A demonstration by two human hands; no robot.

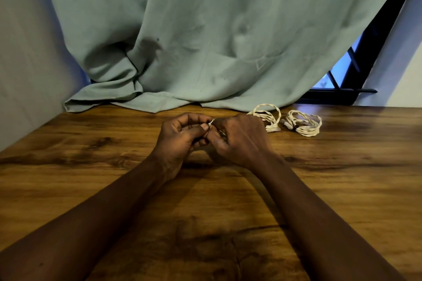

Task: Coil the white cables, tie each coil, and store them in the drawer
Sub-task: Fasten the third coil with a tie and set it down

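Left hand (180,138) and right hand (241,140) fist-to-fist around white cable (212,121)

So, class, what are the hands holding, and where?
Left hand and right hand pinch a small white piece, likely cable; which part is hidden.

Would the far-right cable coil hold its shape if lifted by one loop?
Probably mostly: the coil looks bound by a dark tie, though its thin, uneven loops would likely sag. It seems light, and lies flat, so unlikely to roll.
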